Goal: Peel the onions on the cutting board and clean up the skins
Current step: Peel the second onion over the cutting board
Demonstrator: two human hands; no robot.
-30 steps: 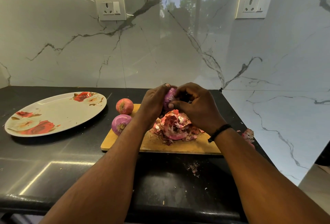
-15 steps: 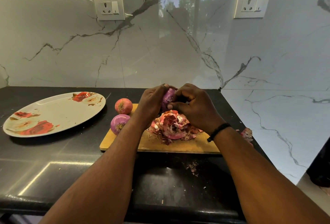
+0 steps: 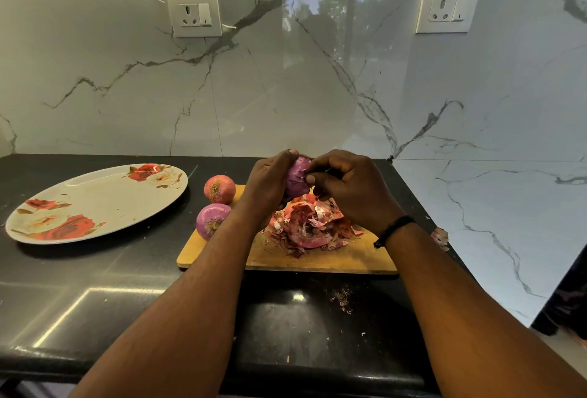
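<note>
Left hand (image 3: 268, 186) gripped a purple onion (image 3: 298, 177) above the skins (image 3: 313, 223); right hand (image 3: 352, 189) pinched its peel.

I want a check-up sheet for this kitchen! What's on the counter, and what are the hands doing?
Surface: black counter, wooden cutting board on it.
Job's things: held onion; two more onions, far one in its orange skin, purple near one, at the board's left end; skin pile on the board.
Clutter: skin crumbs on the counter; flowered plate at left.
Hands: left hand holds the onion; right hand pinches at it.
Cables: nothing seen.
Surroundings: marble wall, two sockets.
</note>
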